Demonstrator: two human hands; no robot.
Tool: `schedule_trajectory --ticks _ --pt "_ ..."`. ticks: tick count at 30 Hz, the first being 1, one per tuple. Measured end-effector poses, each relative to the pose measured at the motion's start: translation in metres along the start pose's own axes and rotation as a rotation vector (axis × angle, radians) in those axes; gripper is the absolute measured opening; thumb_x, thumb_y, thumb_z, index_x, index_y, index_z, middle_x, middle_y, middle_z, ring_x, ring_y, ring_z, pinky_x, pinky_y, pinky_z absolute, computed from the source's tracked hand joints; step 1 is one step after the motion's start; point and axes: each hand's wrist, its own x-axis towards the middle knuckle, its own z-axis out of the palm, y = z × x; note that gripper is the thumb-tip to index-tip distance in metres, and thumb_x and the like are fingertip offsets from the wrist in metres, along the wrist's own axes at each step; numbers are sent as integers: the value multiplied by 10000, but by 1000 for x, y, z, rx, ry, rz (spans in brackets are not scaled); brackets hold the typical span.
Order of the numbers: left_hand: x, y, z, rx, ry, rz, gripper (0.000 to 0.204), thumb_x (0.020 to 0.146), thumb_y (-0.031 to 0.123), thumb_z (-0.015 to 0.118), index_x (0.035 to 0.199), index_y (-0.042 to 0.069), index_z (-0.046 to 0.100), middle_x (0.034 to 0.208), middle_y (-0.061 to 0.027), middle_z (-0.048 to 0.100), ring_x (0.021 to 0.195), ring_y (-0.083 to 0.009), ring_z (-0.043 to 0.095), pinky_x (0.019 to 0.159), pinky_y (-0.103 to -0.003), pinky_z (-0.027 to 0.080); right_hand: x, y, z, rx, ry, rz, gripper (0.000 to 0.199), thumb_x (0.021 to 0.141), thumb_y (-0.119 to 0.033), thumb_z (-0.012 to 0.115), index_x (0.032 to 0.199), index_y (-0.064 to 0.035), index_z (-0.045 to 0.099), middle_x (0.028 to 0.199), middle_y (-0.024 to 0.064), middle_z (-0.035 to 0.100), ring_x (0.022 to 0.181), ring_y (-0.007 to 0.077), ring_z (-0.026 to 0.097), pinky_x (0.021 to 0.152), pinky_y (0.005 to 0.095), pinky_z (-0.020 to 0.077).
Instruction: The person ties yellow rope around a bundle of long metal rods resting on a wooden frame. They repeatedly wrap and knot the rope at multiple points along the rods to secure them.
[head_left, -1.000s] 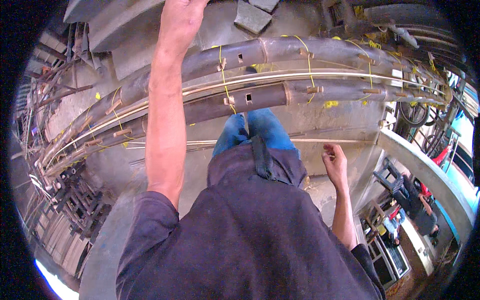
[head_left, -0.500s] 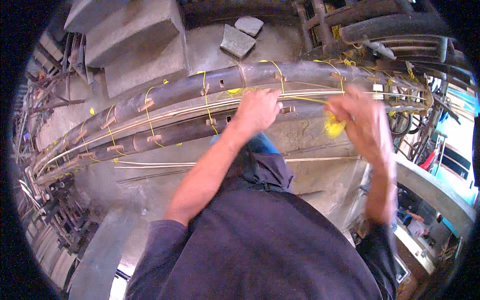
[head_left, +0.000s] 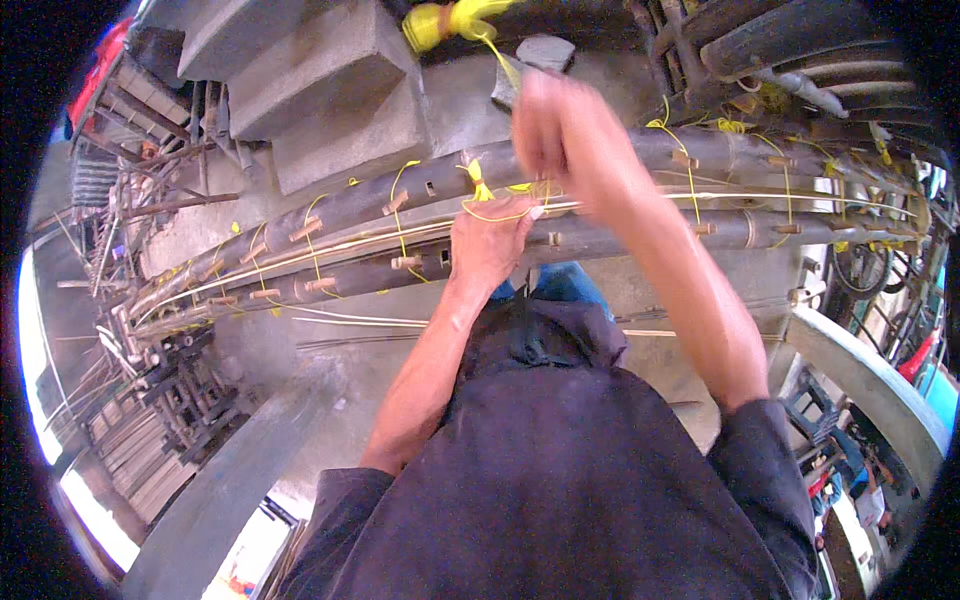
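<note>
The left hand (head_left: pixel 490 242) looks closed on pale strips (head_left: pixel 425 232) between two dark poles (head_left: pixel 360 205), seemingly steadying them, with yellow cord (head_left: pixel 495 219) across its fingers. The right hand (head_left: pixel 555 135), too blurred to tell its grip, is farther out and rightward; beyond it, a yellow bundle (head_left: pixel 430 28) trails cord its way. No label or writing is readable.

I'm in a rough workshop: cord-lashed poles (head_left: pixel 628 234) across before me, stepped concrete (head_left: pixel 320 105) beyond them, stacked wood (head_left: pixel 150 435) near their left end, bicycle wheel (head_left: pixel 872 270) by their right, concrete floor (head_left: pixel 700 283) underneath.
</note>
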Motion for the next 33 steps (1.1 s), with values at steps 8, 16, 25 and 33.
schedule_trajectory --ticks 8,16,25,33 --pt "68 42 -39 -882 -187 -238 384 945 335 445 832 8 611 743 -54 611 708 -107 552 636 -293 432 -100 109 99 -390 -343 -88 299 872 -279 425 732 -54 562 737 174 627 741 314 637 687 431 517" --pt "160 -59 43 -969 -484 -523 350 888 336 478 671 66 531 622 10 471 549 -90 463 468 -255 358 -117 107 95 -690 -355 -79 167 789 -206 547 855 -57 584 943 140 622 836 305 616 689 412 509" --pt "114 -139 -135 -568 -460 -45 466 921 445 434 1019 36 633 974 -84 643 948 -180 586 858 -338 444 -115 84 232 473 34 268 524 825 -111 557 1284 -101 305 932 93 549 838 195 565 722 313 455" --pt "-56 -154 -96 -23 -70 239 270 872 266 504 933 52 659 939 -159 647 877 -353 606 765 -394 484 -3 -123 182 -1114 -195 -189 169 812 -166 600 908 -37 653 727 93 535 759 271 562 671 354 453"
